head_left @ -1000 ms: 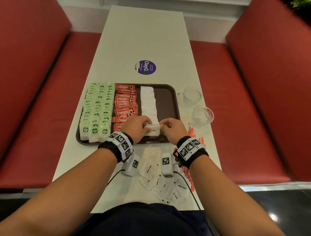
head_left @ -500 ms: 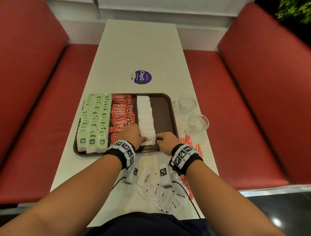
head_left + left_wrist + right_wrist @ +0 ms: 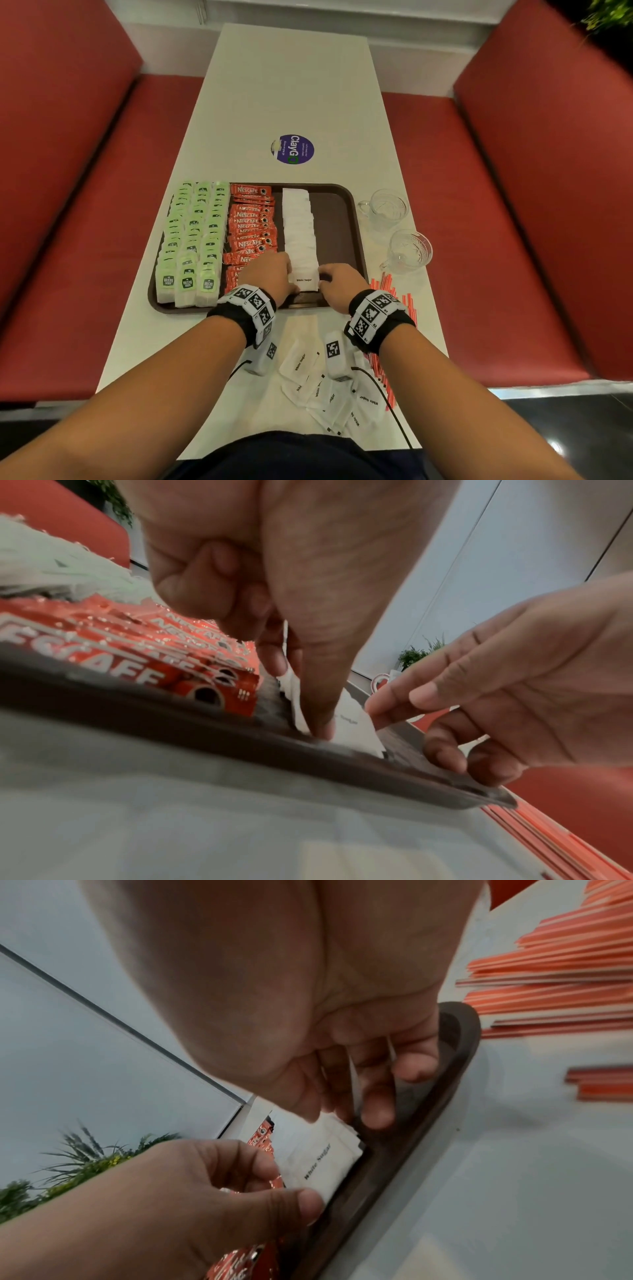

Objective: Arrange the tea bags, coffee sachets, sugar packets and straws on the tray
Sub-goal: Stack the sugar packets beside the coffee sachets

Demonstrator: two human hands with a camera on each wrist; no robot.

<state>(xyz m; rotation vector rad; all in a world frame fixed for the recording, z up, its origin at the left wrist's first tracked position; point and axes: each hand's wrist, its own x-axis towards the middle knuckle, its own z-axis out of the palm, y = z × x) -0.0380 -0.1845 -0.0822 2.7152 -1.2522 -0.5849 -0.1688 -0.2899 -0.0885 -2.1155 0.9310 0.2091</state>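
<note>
Loose sugar packets (image 3: 301,365) are noted at the table's near edge; they are judged light, thin and limp, best pinched by their side edges. At the near rim of the tray (image 3: 337,219), the front packet (image 3: 304,280) of the white row is pinched at its left edge by the left hand (image 3: 270,275). Its right edge is touched by the curled fingers of the right hand (image 3: 337,286).
</note>
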